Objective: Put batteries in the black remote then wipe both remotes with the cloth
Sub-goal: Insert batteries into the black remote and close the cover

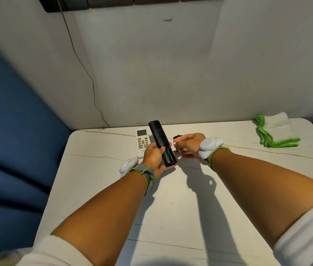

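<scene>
Black remote: held off the table, back side up, battery bay open at the near end, a green battery seated inside; I cannot tell if both slots are filled.

Risk 1: the dark piece in my right hand, probably the cover or a battery, could go in skewed if I push before lining it up with the bay.

Risk 2: tilting the open end down may let the battery slide out.

Risk 3: my grip is low on the body, so the long far end could pivot loose.

Left hand: fingers curled round the remote's near end, wrist straight.

Right hand: just beside the remote, pinching the dark piece.

White remote: flat on the table behind my left hand.

Cloth: far right corner, well apart, unused.
</scene>
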`<act>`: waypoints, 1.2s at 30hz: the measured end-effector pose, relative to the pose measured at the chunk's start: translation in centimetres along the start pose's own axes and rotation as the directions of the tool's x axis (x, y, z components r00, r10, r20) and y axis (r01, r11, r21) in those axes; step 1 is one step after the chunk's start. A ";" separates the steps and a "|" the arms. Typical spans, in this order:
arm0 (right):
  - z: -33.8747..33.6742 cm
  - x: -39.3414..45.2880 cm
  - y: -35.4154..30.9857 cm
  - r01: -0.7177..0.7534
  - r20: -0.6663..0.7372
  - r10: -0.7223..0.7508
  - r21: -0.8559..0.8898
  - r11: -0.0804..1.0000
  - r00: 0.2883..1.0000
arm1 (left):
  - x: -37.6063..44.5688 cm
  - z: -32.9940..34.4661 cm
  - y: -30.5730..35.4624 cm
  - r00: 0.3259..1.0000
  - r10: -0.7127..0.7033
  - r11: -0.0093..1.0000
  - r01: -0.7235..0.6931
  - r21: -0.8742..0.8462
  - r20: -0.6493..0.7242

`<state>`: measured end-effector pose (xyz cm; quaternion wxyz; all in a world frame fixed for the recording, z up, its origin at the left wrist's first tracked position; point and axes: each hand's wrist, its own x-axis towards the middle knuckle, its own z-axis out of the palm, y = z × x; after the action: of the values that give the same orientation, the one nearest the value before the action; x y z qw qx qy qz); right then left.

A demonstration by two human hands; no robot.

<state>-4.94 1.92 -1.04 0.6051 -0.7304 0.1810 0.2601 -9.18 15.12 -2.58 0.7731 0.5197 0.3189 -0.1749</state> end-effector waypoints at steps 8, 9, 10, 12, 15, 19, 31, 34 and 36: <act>1.8 -1.7 0.0 0.036 0.074 -0.036 0.007 0.999 0.997 | -0.5 0.7 0.3 0.998 0.038 0.999 -0.039 -0.022 -0.049; 1.9 -1.8 0.1 0.050 0.071 -0.050 0.003 0.999 0.996 | -0.5 0.7 0.3 0.998 0.040 0.999 -0.041 -0.020 -0.053; 2.0 -1.9 0.1 0.061 0.067 -0.061 -0.002 0.998 0.996 | -0.6 0.7 0.3 0.998 0.041 0.999 -0.042 -0.018 -0.056; 2.2 -2.1 0.1 0.064 0.058 -0.063 -0.014 0.998 0.996 | -0.8 0.7 0.2 0.997 0.041 0.999 -0.042 -0.012 -0.063; 2.3 -2.5 -0.2 0.028 0.066 -0.026 -0.037 0.999 0.997 | -1.2 0.7 0.3 0.996 0.054 0.998 -0.055 -0.004 -0.066; 2.2 -2.6 -0.4 0.055 0.054 -0.048 -0.135 0.989 0.997 | -1.1 0.6 0.3 0.996 0.061 0.998 -0.060 0.010 -0.067; 2.2 -2.4 -1.1 0.179 -0.065 -0.187 -0.105 0.978 0.980 | -1.3 0.8 0.6 0.996 0.069 0.997 -0.071 -0.033 -0.056; 2.2 -2.3 -1.0 0.194 -0.066 -0.201 -0.106 0.975 0.977 | -1.4 0.8 0.5 0.998 0.058 0.998 -0.059 -0.030 -0.035; 2.3 -2.2 -0.9 0.200 -0.072 -0.210 -0.127 0.972 0.975 | -1.5 0.7 0.5 0.999 0.040 0.999 -0.040 -0.024 -0.024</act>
<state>-6.50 4.25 0.70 0.5757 -0.7904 0.1144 0.1753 -9.77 14.60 -1.00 0.7789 0.5185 0.3196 -0.1492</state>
